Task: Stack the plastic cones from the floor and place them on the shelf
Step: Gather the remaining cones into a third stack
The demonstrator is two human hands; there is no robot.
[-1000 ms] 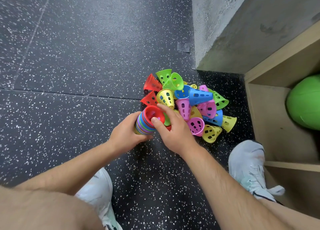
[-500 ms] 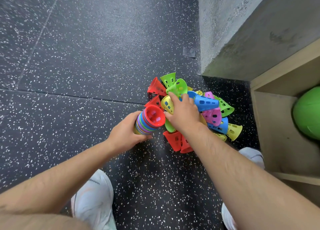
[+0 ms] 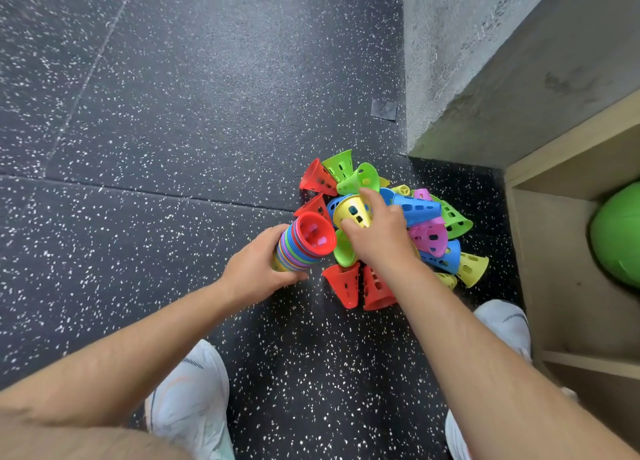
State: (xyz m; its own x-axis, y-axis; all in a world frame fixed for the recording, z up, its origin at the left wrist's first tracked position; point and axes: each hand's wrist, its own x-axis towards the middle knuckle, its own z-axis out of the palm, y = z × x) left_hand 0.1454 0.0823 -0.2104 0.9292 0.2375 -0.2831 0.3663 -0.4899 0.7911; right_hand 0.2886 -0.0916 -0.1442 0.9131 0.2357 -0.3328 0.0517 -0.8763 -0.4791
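Observation:
A heap of loose perforated plastic cones (image 3: 429,234) in red, green, yellow, blue and pink lies on the dark speckled floor. My left hand (image 3: 256,269) grips a nested stack of cones (image 3: 304,245) with a red one on top, its mouth facing up, just left of the heap. My right hand (image 3: 377,231) reaches into the heap, thumb and fingers closed around a yellow cone (image 3: 353,210). Two red cones (image 3: 360,286) lie on the near side of the heap. The wooden shelf (image 3: 568,279) stands at the right.
A green ball (image 3: 620,234) sits in the shelf's compartment. A grey concrete wall corner (image 3: 450,79) rises behind the heap. My two white shoes (image 3: 190,400) (image 3: 502,324) flank the spot. A small grey patch (image 3: 383,109) lies on the floor by the wall.
My right hand moved from the stack's top into the heap and closed on the yellow cone. Two red cones came into view near the heap. The left hand kept the stack still.

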